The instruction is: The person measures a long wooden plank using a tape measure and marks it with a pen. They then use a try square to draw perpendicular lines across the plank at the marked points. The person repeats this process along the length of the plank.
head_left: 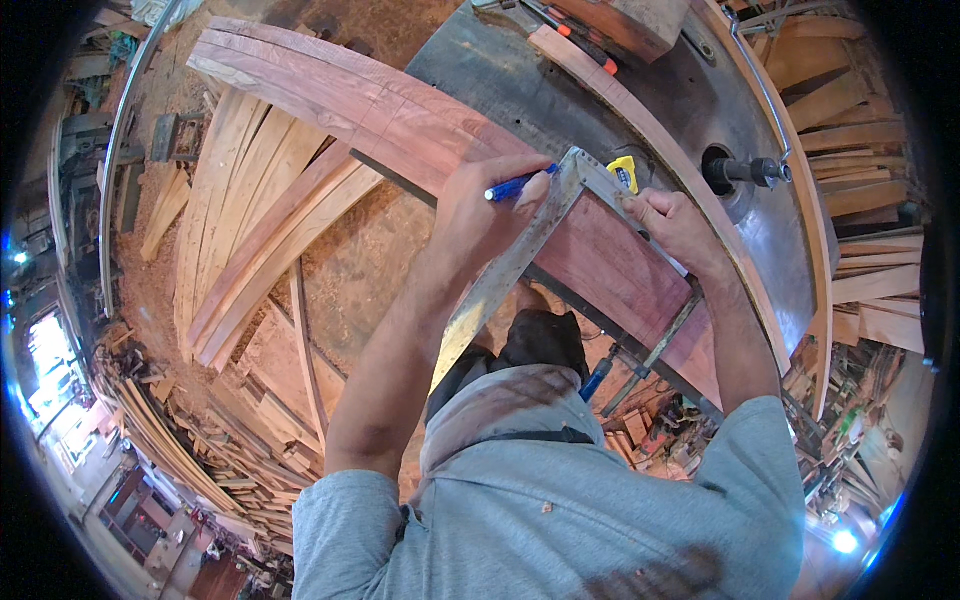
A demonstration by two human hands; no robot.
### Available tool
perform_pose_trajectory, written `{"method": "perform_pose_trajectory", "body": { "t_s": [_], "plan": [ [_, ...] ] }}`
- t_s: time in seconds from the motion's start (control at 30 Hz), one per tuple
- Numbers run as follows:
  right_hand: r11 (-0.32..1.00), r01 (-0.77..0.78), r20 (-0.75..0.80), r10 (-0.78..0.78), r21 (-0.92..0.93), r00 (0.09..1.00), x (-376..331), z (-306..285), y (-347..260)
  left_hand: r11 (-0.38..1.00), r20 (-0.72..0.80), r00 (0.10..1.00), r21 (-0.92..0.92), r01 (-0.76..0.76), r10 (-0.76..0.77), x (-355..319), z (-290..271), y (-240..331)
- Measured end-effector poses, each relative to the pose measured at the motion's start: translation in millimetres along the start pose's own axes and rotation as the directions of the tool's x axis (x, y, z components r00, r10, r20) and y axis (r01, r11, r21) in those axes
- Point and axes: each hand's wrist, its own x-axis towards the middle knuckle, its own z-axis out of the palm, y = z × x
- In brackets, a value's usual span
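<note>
A long curved reddish board lies across a dark metal machine table, with thin pencil-like lines over its face. My left hand is closed around a blue pen, resting at the board beside the corner of a metal try square. The square's long blade reaches over the board's near edge toward my body. My right hand grips the square's other arm at the far edge. Whether the pen's tip touches the wood is hidden. A yellow tape measure sits just beyond the square.
A bar clamp crosses the board near my right forearm. Behind it lies a narrow curved strip. At the far right stands a metal spindle. Curved planks are stacked at left, and more timber lies right.
</note>
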Motion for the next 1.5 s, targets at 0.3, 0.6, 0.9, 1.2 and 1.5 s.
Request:
{"method": "perform_pose_trajectory", "body": {
  "t_s": [0.3, 0.6, 0.9, 1.2, 1.5],
  "plan": [
    [0.992, -0.122, 0.092, 0.123, -0.02, 0.988, -2.4, -6.5, -12.5, 0.954, 0.173, 0.968, 0.271, 0.13, -0.181, -20.5, -34.7, 22.2],
    [0.997, -0.076, 0.063, 0.074, 0.02, 0.995, -2.7, -5.0, -11.0, 0.937, 0.045, 0.944, 0.15, 0.316, -0.326, -102.5, -33.7, -9.7],
    [0.989, -0.137, 0.076, 0.133, 0.053, 0.988, -18.8, -21.2, 16.9, 0.952, 0.014, 0.955, -0.082, 0.295, -0.295, -121.2, 22.5, -8.6],
    [0.978, -0.206, 0.083, 0.208, -0.035, 0.975, -26.8, -36.9, 2.8, 0.952, 0.027, 0.96, -0.128, 0.278, -0.277, -126.2, 36.0, -2.0],
    [0.99, 0.058, 0.048, -0.065, 0.131, 0.997, -0.1, -32.0, 3.2, 0.759, 0.229, 0.889, -0.463, 0.458, -0.397, -119.5, 0.3, 1.1]
  ]
}}
